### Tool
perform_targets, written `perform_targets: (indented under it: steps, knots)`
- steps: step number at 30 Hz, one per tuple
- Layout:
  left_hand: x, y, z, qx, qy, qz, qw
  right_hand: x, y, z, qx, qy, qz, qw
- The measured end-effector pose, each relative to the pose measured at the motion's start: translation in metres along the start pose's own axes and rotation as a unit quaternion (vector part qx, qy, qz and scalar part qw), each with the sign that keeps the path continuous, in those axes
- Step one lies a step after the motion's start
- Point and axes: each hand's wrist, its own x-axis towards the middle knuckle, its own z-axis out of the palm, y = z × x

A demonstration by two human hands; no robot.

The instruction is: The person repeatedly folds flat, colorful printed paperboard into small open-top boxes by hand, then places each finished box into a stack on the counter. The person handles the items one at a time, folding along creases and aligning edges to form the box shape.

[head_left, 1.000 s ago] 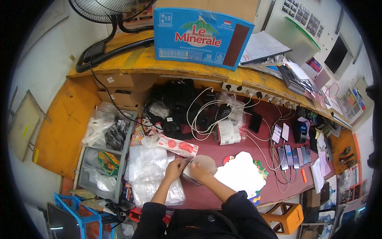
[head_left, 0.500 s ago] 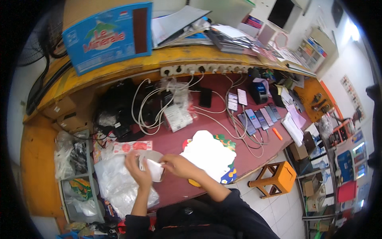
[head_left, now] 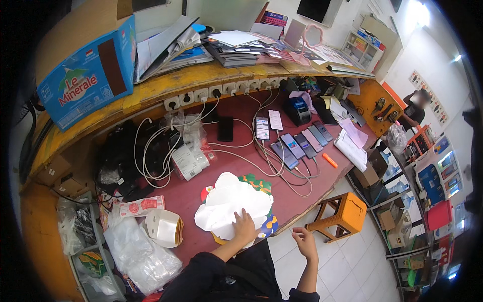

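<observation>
My left hand [head_left: 244, 227] rests with spread fingers on the near part of a stack of flat white cardboard box blanks [head_left: 224, 199]. Colourful printed pieces, green, red, blue and yellow, stick out from under the stack. Off the table's front edge, my right hand [head_left: 306, 242] hangs over the floor with its fingers loosely bent and nothing in them. A folded paper food box [head_left: 164, 227], white inside and open at the top, stands at the left, beside clear plastic bags [head_left: 143, 256].
Phones [head_left: 294, 148] on white charging cables and an orange marker [head_left: 329, 160] lie at the table's right. An orange stool [head_left: 347, 214] stands by the front edge. A blue carton [head_left: 85, 75] sits on the yellow shelf. Farther right, a person [head_left: 415, 108] is in the background.
Both hands have let go of the paper box, which now stands at the left. My left hand has moved right onto the blanks, my right hand past the table edge. The view has swung right.
</observation>
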Motion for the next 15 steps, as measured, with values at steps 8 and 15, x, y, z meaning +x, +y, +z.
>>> perform_targets:
  steps: [8, 15]
  knots:
    - [0.005, -0.032, -0.082, -0.175, 0.11, 0.105, 0.973, 0.022, -0.072, 0.042, 0.01, -0.03, -0.218, 0.976]
    - [0.005, -0.035, -0.09, -0.205, 0.095, -0.054, 0.973, 0.022, -0.097, 0.072, 0.044, 0.003, -0.264, 0.964]
